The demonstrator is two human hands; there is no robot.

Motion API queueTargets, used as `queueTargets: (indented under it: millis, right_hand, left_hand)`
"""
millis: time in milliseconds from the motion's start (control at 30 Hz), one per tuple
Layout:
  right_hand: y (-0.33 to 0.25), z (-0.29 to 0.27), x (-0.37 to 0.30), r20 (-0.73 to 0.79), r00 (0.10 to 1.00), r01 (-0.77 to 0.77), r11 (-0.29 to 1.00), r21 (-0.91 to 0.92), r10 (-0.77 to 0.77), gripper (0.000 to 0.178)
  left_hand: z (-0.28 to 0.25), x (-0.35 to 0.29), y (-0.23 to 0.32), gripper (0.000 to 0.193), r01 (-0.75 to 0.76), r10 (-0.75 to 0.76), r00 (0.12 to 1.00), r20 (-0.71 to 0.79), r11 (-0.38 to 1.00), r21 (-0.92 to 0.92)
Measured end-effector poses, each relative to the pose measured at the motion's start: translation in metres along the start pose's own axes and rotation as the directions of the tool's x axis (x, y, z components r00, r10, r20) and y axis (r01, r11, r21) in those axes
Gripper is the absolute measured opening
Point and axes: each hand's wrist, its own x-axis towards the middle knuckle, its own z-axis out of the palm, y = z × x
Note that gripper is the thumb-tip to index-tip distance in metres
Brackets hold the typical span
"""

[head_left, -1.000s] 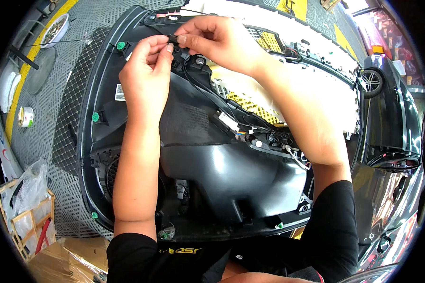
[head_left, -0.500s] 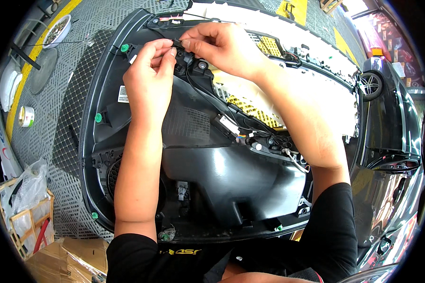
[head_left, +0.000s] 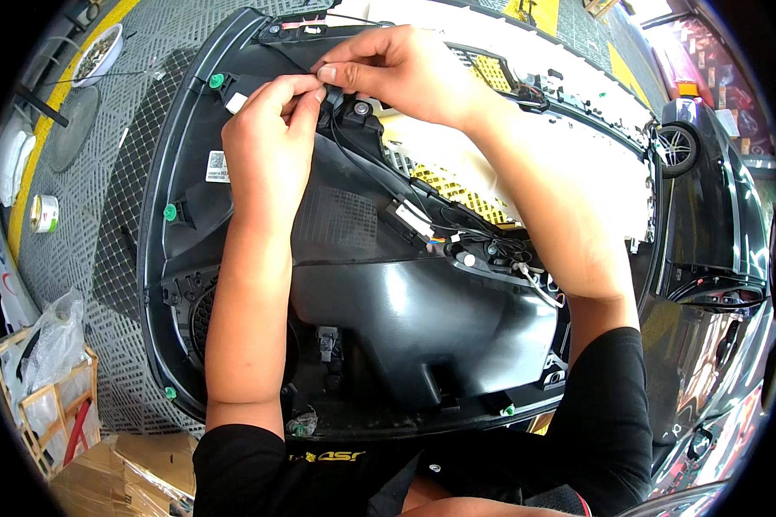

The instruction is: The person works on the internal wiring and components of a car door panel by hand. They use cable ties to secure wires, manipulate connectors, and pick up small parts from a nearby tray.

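The back of a black car door panel (head_left: 388,345) lies in front of me, with green clips (head_left: 171,212) along its rim. Over its far left part, the fingertips of my left hand (head_left: 272,129) and my right hand (head_left: 397,69) meet in a pinch. A thin black cable (head_left: 343,148) runs up the panel to my fingers, and both hands seem closed on it. The exact piece between the fingertips is mostly covered. Just below my right hand is a round screw head (head_left: 361,109). Farther along the cable sits a white-labelled module (head_left: 414,219) with coloured wires.
To the right stands a black car (head_left: 707,224). At left are a white basin (head_left: 100,55) of small parts, a tin (head_left: 45,214) and a wooden crate (head_left: 53,405) with clear plastic. A cardboard box (head_left: 121,474) is at lower left.
My fingertips have come closer together, so the black piece that showed between them is now mostly hidden. The right hand has shifted slightly up and left.
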Motion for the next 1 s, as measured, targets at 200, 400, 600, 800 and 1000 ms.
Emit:
queueTargets:
  millis: [200, 400, 600, 800, 1000]
  right_hand:
    - [-0.011, -0.008, 0.003, -0.042, 0.994, -0.1, 0.988, 0.119, 0.105, 0.029]
    - [-0.017, -0.016, 0.006, 0.108, 0.95, -0.312, 0.9, 0.304, 0.292, 0.023]
    - [-0.027, -0.018, 0.007, 0.166, 0.946, -0.324, 0.848, 0.419, 0.279, 0.024]
    - [-0.033, -0.03, 0.01, 0.039, 0.986, -0.165, 0.901, 0.401, 0.164, 0.025]
    - [-0.039, -0.044, 0.006, -0.069, 0.99, -0.087, 0.916, 0.392, 0.124, 0.026]
  left_hand:
    - [-0.003, -0.002, -0.003, 0.017, -0.141, 0.135, 0.99, 0.041, 0.946, 0.293]
    - [0.001, -0.001, -0.008, 0.022, -0.149, 0.138, 0.988, 0.062, 0.954, 0.259]
    - [0.003, 0.0, -0.005, 0.026, 0.036, -0.037, 0.995, 0.087, 0.999, 0.011]
    - [0.001, 0.002, -0.01, 0.021, -0.269, 0.251, 0.963, 0.096, 0.909, 0.32]
    - [0.002, -0.005, 0.004, 0.019, -0.214, 0.162, 0.976, 0.145, 0.825, 0.523]
